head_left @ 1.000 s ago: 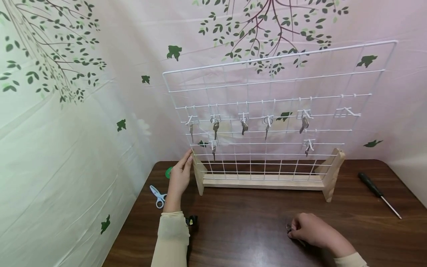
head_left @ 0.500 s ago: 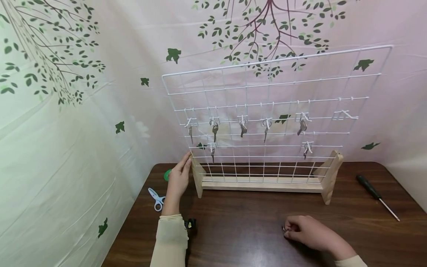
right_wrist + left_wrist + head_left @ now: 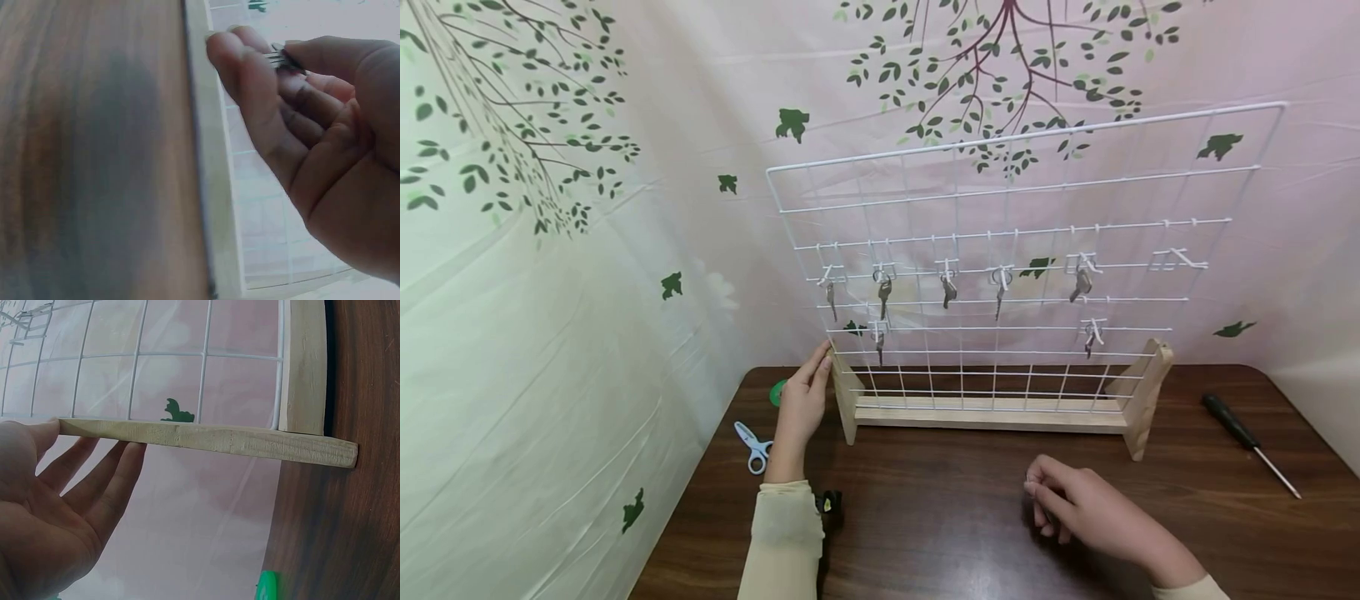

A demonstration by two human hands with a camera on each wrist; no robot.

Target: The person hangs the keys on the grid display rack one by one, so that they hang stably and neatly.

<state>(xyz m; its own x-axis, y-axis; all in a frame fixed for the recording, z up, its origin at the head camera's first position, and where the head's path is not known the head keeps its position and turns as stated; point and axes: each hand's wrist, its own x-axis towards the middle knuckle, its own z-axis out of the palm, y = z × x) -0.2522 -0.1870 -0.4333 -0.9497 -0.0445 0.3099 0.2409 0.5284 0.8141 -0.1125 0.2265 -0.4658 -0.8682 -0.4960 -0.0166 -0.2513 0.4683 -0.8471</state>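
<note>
My left hand (image 3: 802, 410) holds the left wooden upright (image 3: 206, 440) of a stand, thumb on one side and fingertips on the other. A white wire grid (image 3: 955, 192) rises from that stand. Keys hang from several of its white hooks, among them a key (image 3: 885, 292) at left and another key (image 3: 1081, 285) at right. The upper far-right hook (image 3: 1180, 257) carries nothing. Over the table in front of the stand, my right hand (image 3: 1090, 510) pinches a small metal key (image 3: 285, 60) between thumb and fingers. Those fingers mostly cover it.
On the dark wooden table (image 3: 955, 483), a screwdriver (image 3: 1247, 442) lies at the right and light-blue scissors (image 3: 752, 450) at the left. A green round object (image 3: 777, 392) is partly behind my left hand. A black object (image 3: 830, 507) sits beside my left sleeve.
My right hand has risen slightly from the table and shifted left, turning as it holds the key. My left hand stays on the upright. The head view has tilted slightly.
</note>
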